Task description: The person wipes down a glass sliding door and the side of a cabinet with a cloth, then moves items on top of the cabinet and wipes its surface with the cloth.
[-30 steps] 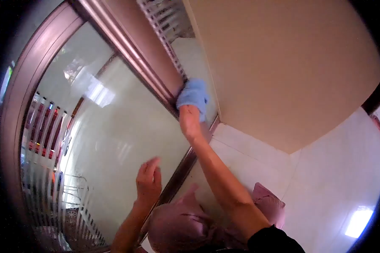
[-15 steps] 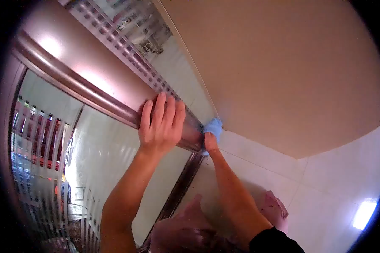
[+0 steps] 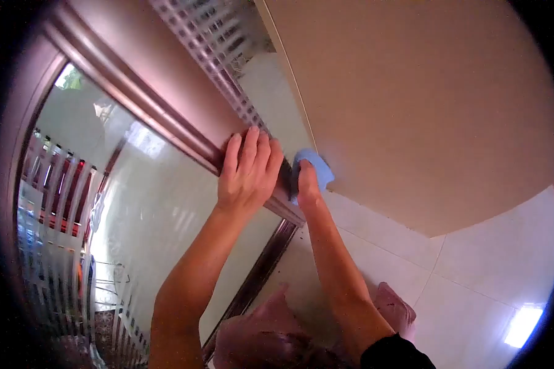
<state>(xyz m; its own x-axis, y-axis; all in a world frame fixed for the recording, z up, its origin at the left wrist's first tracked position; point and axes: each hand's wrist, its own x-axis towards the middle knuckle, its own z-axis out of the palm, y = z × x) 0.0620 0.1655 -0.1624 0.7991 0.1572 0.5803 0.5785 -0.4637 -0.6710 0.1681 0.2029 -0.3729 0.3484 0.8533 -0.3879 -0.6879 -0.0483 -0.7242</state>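
My left hand (image 3: 251,169) lies on the broad brownish-pink metal frame (image 3: 160,67) of a glass door, fingers stretched out over its face. Close to its right, my right hand (image 3: 308,182) presses a light blue cloth (image 3: 319,167) against the narrow edge of that frame. The cloth wraps round the edge, and most of my right fingers are hidden behind it. Below the frame is a glass pane (image 3: 166,203) with frosted stripes at the left.
A beige panel (image 3: 425,111) fills the upper right, close to the cloth. Pale floor tiles (image 3: 388,243) lie below it. A dark floor track (image 3: 258,264) runs down from the door's end. Pinkish clothing (image 3: 258,335) shows at the bottom.
My right hand has slid the blue cloth a little upward along the frame's edge. My left hand stays on the frame, and the view has shifted slightly.
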